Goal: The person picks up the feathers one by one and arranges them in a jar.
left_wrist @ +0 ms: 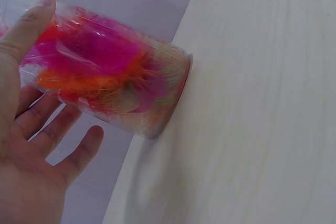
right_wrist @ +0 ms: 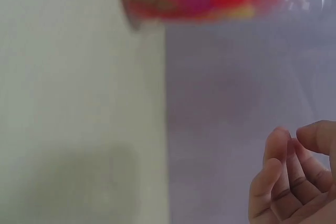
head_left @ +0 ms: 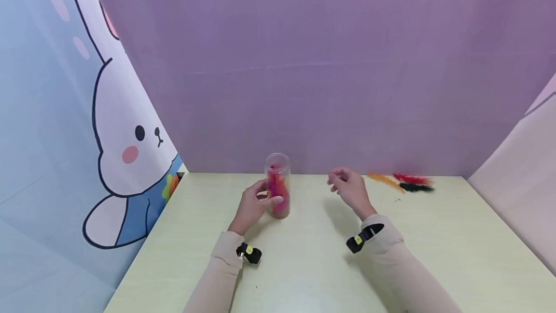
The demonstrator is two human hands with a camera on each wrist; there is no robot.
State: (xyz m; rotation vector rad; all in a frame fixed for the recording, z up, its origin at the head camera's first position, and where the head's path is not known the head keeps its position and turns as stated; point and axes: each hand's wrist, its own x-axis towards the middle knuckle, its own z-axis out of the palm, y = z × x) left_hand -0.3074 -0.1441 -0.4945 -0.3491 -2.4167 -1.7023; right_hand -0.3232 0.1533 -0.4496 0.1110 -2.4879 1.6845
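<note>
A clear jar stands upright on the table, packed with pink, red, orange and greenish feathers. No lid covers its top. My left hand holds it from the left side, thumb across the front and fingers behind, while the little finger sticks out away from the wall in the left wrist view. To the right of the jar, my right hand is raised over the table with its fingers loosely bent. Nothing shows between its thumb and fingertips, and the jar appears apart from it in the right wrist view.
At the back right of the table lie an orange feather, a red feather and a black feather. A purple cloth hangs behind the table's far edge. On the left hangs a blue cloth with a rabbit print.
</note>
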